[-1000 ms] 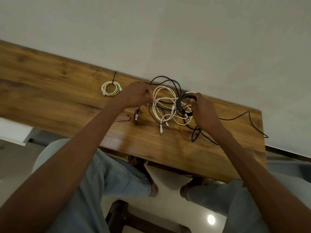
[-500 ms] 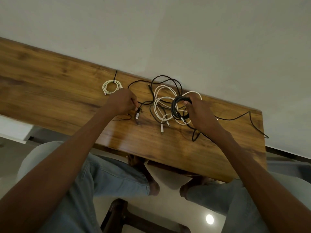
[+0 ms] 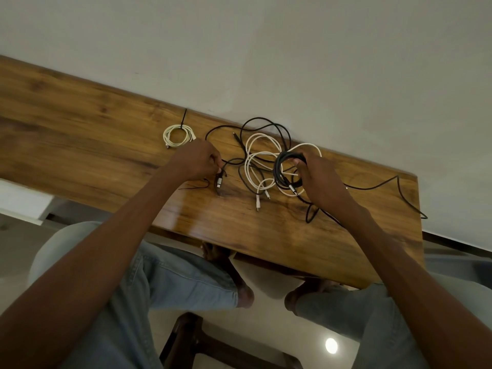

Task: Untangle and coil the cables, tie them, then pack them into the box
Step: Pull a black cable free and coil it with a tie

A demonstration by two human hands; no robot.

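Black cable (image 3: pixel 262 123): left fingers (image 3: pixel 217 166) pinch its end, right fingers (image 3: pixel 299 162) clasp its coil (image 3: pixel 279 169).

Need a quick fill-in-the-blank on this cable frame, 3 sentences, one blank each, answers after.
1. The right hand grips a coil of ____ cable.
2. The small white coil already bound with a tie lies on the table beyond the ____ hand.
3. The loose white cable lies ____ the two hands.

Missing words: black; left; between
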